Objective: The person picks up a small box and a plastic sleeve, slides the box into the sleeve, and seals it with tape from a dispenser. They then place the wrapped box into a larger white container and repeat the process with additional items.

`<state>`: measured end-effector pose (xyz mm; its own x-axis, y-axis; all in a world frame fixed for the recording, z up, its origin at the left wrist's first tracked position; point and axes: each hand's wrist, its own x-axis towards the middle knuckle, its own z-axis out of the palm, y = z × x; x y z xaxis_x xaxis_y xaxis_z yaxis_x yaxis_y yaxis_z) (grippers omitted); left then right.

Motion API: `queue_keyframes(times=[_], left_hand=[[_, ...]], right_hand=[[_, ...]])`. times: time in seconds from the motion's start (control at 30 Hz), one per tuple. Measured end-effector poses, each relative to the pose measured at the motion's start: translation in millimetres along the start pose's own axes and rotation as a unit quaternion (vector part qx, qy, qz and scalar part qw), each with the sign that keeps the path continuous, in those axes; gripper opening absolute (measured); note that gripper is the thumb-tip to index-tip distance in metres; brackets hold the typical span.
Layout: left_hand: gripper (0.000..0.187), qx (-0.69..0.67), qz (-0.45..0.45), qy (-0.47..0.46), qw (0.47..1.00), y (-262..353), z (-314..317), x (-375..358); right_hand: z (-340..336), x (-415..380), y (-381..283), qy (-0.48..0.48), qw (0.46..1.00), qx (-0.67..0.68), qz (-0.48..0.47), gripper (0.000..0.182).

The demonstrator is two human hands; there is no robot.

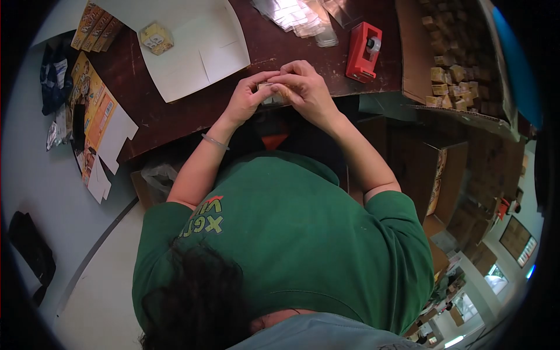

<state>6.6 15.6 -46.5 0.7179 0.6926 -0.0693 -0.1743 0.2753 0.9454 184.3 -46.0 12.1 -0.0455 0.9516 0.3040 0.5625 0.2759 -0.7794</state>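
Over the front edge of the dark red table (175,119), my left hand (247,96) and my right hand (306,93) meet with fingers bent and pinched together. Between them they hold a small pale packet (272,99), mostly covered by the fingers. My left wrist wears a bracelet. Beyond the hands to the left lies a white cardboard sheet (201,61), with a small yellow and white box (156,39) on it. A red tape dispenser (364,52) sits on the table to the right of my hands.
Clear plastic sleeves (300,17) lie at the table's back. An open carton (417,58) at the right holds several small yellow boxes (458,84). Orange printed boxes (96,29) and flattened printed cardboard (100,116) are at the left. More cartons (417,169) stand below the table's right side.
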Motion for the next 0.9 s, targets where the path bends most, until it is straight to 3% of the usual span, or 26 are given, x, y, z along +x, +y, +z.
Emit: queue_keyframes(times=[0.1,0.17,0.2,0.3,0.37,0.43,0.5,0.6,0.7,0.83,0.9], left_hand=[[0.042,0.026,0.004,-0.007,1.0,-4.6,-2.4,-0.3],[0.053,-0.084,-0.01,-0.027,0.996,-6.5,-6.1,-3.6],[0.059,-0.138,-0.017,-0.039,0.99,-4.8,-8.3,-4.0],[0.074,-0.075,0.036,-0.114,0.99,1.1,-15.2,-10.5],[0.072,0.07,0.042,-0.092,0.992,-3.7,-14.5,-13.6],[0.071,0.206,0.048,-0.068,0.975,-0.6,-10.4,-12.7],[0.067,0.181,0.046,-0.039,0.982,-0.9,-5.5,-11.4],[0.066,0.123,0.077,-0.001,0.989,-13.7,0.4,-8.6],[0.069,0.129,0.049,-0.018,0.99,-16.5,-1.8,-12.2],[0.069,0.132,0.042,-0.018,0.99,-11.9,0.5,-11.9],[0.069,0.118,0.026,-0.009,0.993,-19.1,-2.2,-12.8]], right_hand=[[3.7,-1.1,-1.6,0.011,0.995,0.064,0.07,0.016],[8.6,-1.3,-0.4,0.027,0.993,0.081,0.076,0.018],[7.0,0.6,0.4,0.025,0.997,0.039,0.059,0.019],[0.4,4.0,-1.1,0.022,0.997,-0.061,0.03,0.023],[-0.9,4.7,-5.6,0.021,0.995,-0.088,0.029,0.026],[-0.4,7.6,-2.6,-0.018,0.99,0.012,0.142,0.028],[-1.4,12.6,-0.6,-0.05,0.972,0.068,0.219,0.031],[6.1,3.4,-17.4,0.067,0.988,-0.04,0.136,0.025],[11.5,-8.9,-21.0,0.084,0.989,-0.044,0.114,0.02],[13.6,-6.2,-7.5,0.083,0.986,0.084,0.121,0.014],[14.4,-4.8,3.9,0.055,0.973,0.14,0.176,0.019]])
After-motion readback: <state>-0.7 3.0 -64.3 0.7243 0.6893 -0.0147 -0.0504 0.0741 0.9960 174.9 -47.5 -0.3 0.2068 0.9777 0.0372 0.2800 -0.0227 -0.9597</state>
